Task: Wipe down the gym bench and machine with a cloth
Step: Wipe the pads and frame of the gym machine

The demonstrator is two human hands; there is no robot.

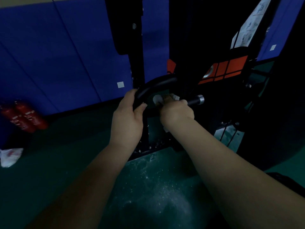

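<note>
Dim shot, machine handle (155, 86) is the landmark: a curved black padded bar that runs into a straight grip with a chrome end cap (200, 99) on its right. Left hand (127, 116) grips the curved part of the handle, fingers and thumb curled round it, steadying it. Right hand (176, 111) is clenched on the straight grip just left of the end cap, with the cloth (159, 99) bunched under the fingers, white bits poking out toward the curve. Cloth looks soft, light and crumply, so best held wadded in the fist and wrapped around the bar. Handle looks stiff with rubbery padding, probably grippy, so the cloth may drag; chrome cap likely slick. The handle may swing, hence the bracing hand. Below the handle is the black machine frame (140, 47) and green floor (148, 187); bench can't be made out.
</note>
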